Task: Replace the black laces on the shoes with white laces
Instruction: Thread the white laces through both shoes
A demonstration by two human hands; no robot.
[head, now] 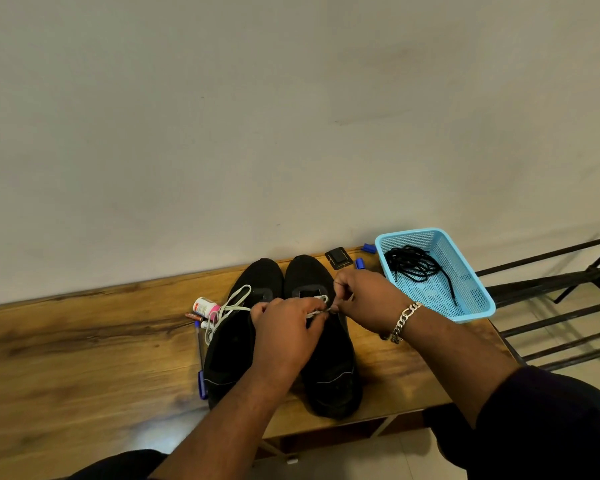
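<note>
While both shoes are standing side by side on the wooden table (84,344), toes pointing to the wall, I am working over the right shoe (329,368). My left hand (284,327) is reaching across the left shoe (229,355) and pinching the white lace (321,300) at the right shoe's eyelets, fingers curled tight on it. My right hand (368,296) is meeting it from the other side, its grip likewise closing on the same lace, thumb and fingertips pressed together; how much lace is sitting between them I cannot tell. A metal chain bracelet (404,322) is hanging on my right wrist.

Another white lace (234,301) is looping loose over the left shoe's tongue and trailing off its left side. Black laces (414,266) are lying in a tangle inside the blue basket (471,310) at the table's right end, well apart from the shoes.

Just left of the left shoe, a small white bottle with a pink cap (205,306) is lying on its side among some pens (201,355). Behind the right shoe's toe, a small black square object (338,258) is resting near the wall, with two blue caps (360,263) beside it.
</note>
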